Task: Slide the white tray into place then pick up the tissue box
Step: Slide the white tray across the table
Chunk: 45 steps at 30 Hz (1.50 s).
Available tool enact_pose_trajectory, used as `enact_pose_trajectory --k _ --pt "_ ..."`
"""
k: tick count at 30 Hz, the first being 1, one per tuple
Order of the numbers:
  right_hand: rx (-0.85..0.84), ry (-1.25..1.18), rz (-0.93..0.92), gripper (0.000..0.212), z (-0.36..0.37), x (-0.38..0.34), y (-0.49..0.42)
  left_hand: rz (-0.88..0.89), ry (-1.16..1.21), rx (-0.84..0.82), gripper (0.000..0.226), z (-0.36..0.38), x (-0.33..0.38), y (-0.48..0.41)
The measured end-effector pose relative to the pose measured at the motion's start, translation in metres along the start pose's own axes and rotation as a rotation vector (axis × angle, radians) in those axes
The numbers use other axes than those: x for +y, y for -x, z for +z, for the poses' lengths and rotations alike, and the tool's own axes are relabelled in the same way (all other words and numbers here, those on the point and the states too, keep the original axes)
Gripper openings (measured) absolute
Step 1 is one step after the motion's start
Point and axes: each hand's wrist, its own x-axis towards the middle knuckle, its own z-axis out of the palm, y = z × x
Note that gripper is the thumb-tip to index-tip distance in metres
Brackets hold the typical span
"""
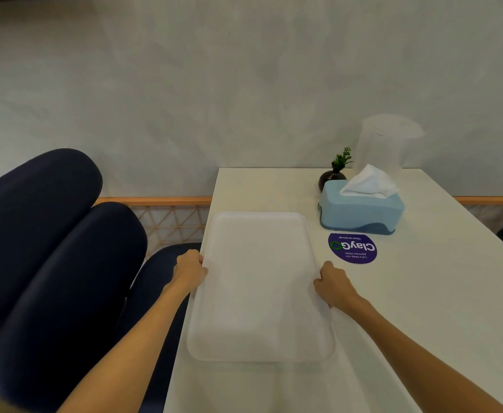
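Observation:
A white rectangular tray lies flat on the white table, along the table's left edge. My left hand grips the tray's left rim and my right hand grips its right rim, both about halfway along. The light blue tissue box stands beyond the tray to the right, with a white tissue sticking out of its top. Neither hand touches the box.
A round purple sticker is on the table between the tray and the box. Behind the box stand a small dark vase with a green plant and a clear plastic pitcher. Dark blue chairs stand left of the table.

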Motion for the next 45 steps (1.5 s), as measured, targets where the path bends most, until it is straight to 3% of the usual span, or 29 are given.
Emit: enact_pose_trajectory --k 2,9,19,23,26,32,34,37,45 --pt "-0.017 0.006 0.008 0.031 0.000 -0.001 0.000 0.014 -0.005 -0.010 0.005 0.000 -0.001 0.001" --pt "-0.052 0.011 0.041 0.033 -0.002 -0.001 0.001 0.002 0.017 -0.042 0.018 0.000 -0.001 0.005" --pt "-0.086 0.005 0.074 0.040 -0.005 0.008 -0.002 0.011 0.051 -0.093 0.007 0.001 -0.001 0.007" --pt "-0.100 -0.006 0.106 0.040 -0.009 0.016 -0.003 0.006 0.051 -0.122 0.020 0.004 0.004 0.008" --pt "-0.134 -0.012 0.102 0.038 -0.011 0.021 -0.003 0.008 0.042 -0.131 0.010 0.008 0.004 0.009" --pt "-0.227 -0.047 0.072 0.018 -0.025 0.021 -0.002 -0.017 -0.010 -0.188 0.022 0.004 0.002 0.004" --pt "-0.238 -0.044 0.053 0.016 -0.036 0.021 -0.004 0.002 -0.072 -0.192 0.046 0.001 0.010 0.001" --pt "-0.127 -0.077 0.012 0.017 -0.063 0.024 -0.009 0.080 -0.044 -0.144 0.059 -0.002 0.038 -0.004" --pt "0.298 -0.246 -0.050 0.028 -0.152 0.060 -0.040 0.284 0.192 -0.085 0.049 0.021 0.148 -0.022"
